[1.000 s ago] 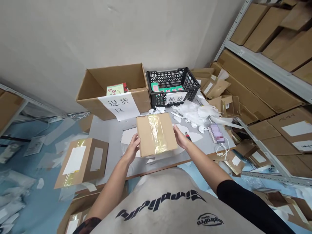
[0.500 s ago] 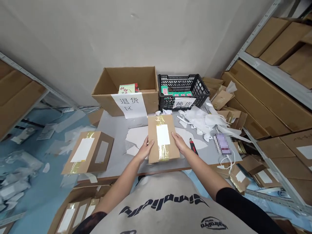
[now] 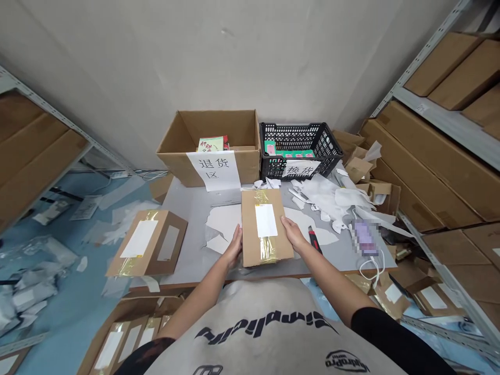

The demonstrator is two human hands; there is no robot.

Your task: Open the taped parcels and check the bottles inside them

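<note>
here, a taped cardboard parcel [image 3: 266, 227] is clamped between the left hand [image 3: 233, 248] and right hand [image 3: 292, 234] on a grey table [image 3: 187, 245], near its front edge; metal shelves [image 3: 449, 117] of boxes stand alongside, above a blue floor [image 3: 58, 179].

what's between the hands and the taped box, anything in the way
Nothing visible stands in the way. The left hand and right hand touch opposite long edges of the taped cardboard box directly. The utility knife lies on the table beside the right hand, not between it and the box.
</note>
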